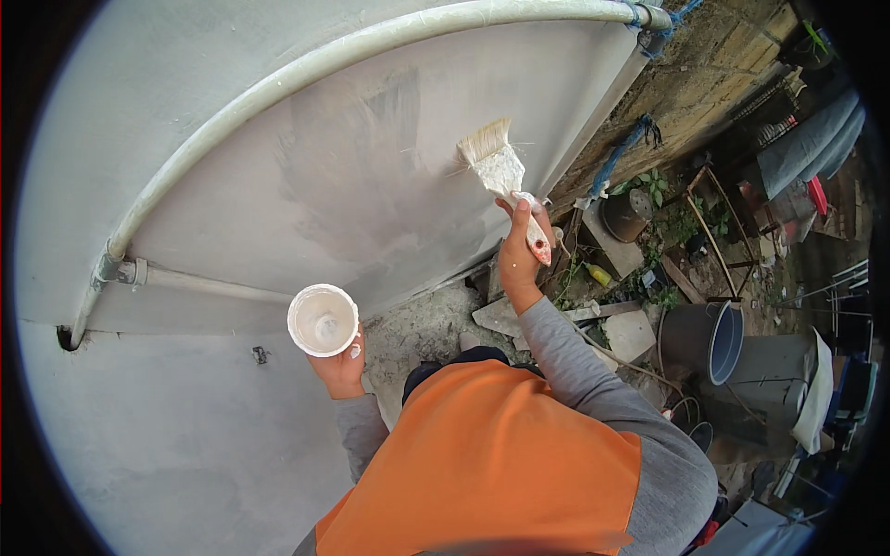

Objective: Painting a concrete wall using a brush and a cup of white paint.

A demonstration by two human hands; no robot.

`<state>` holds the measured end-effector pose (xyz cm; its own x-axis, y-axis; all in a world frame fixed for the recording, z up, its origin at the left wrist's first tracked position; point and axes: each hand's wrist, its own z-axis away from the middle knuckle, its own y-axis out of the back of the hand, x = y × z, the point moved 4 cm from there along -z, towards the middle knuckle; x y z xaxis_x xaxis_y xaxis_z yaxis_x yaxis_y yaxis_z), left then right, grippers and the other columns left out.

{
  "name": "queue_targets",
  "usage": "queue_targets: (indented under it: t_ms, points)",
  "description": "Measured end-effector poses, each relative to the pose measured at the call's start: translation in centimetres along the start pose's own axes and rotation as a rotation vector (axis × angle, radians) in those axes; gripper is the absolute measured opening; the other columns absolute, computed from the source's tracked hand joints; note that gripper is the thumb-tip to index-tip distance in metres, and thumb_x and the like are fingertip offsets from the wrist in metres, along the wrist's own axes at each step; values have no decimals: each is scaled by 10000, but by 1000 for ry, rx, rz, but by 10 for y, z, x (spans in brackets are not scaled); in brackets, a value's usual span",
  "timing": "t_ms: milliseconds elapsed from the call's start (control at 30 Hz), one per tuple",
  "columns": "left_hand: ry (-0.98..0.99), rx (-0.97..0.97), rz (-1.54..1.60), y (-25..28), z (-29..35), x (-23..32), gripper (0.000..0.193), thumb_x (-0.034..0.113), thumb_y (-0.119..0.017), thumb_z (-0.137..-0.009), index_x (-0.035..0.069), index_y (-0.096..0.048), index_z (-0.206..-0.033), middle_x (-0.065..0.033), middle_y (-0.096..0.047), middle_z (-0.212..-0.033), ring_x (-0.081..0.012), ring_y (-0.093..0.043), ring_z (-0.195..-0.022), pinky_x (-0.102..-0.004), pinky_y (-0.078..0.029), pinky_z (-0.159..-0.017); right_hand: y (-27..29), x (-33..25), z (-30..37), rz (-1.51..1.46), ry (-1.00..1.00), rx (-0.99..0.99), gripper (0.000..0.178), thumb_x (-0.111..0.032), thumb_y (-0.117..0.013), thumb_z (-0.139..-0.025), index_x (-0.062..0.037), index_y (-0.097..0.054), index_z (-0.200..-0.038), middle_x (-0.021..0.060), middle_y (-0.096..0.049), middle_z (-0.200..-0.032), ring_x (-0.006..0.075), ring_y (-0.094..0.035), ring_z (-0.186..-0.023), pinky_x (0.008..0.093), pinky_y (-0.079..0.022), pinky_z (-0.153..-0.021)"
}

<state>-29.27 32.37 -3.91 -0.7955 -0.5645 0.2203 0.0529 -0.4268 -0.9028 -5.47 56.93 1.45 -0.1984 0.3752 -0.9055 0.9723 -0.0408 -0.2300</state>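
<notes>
My right hand (pixel 521 257) grips a paintbrush (pixel 501 171) by its handle, fingers wrapped round it. White paint coats the brush's ferrule, and its pale bristles point up and left, close to the wall; I cannot tell whether they touch it. In my left hand (pixel 344 369) is a white plastic cup (pixel 323 320), held from below and the side. Paint smears its rim and inner wall, with a little whitish paint at the bottom. The wall (pixel 232 185) ahead is whitish with grey streaky patches. White specks mark both hands.
A pale pipe (pixel 306 69) curves along the wall, with a joint (pixel 120 271) at left. Blue cord (pixel 619 159) hangs by a rough block wall (pixel 705 83). To the right lie a dark bucket (pixel 681 338), concrete slabs (pixel 630 335), plants and a bent metal frame (pixel 718 232).
</notes>
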Motion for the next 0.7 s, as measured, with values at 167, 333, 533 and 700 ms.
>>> queue_targets:
  t_ms: [167, 333, 533, 700]
  points:
    - [24, -40, 35, -2, 4, -2, 371, 335, -538, -945, 59, -580, -1189, -101, -623, -1184, -282, -595, -1088, -452, -496, -899, 25, 41, 50, 97, -358, 19, 313, -244, -538, -993, 56, -617, -1035, 112, -662, -992, 195, -664, -917, 317, -525, -867]
    - [53, -40, 98, -4, 2, -2, 397, 360, -541, -938, 61, -578, -1197, -104, -620, -1199, -296, -592, -1097, -473, -490, -916, -21, -32, 26, -29, -217, -94, 315, -235, -535, -992, 68, -606, -1039, 126, -658, -1002, 198, -657, -934, 328, -533, -877]
    - [33, -70, 95, -11, 8, 0, 365, 326, -541, -939, 50, -588, -1174, -119, -619, -1187, -298, -588, -1095, -464, -477, -942, -52, -116, -19, -347, 150, -94, 303, -212, -500, -1001, 70, -580, -1080, 144, -617, -1077, 224, -629, -999, 403, -528, -924]
    - [27, -113, 101, -3, 15, 4, 352, 309, -532, -943, 39, -588, -1161, -118, -621, -1160, -287, -586, -1075, -452, -467, -953, -40, -45, 1, -194, 86, -113, 265, -176, -497, -1000, 64, -589, -1063, 111, -611, -1019, 199, -623, -962, 355, -508, -902]
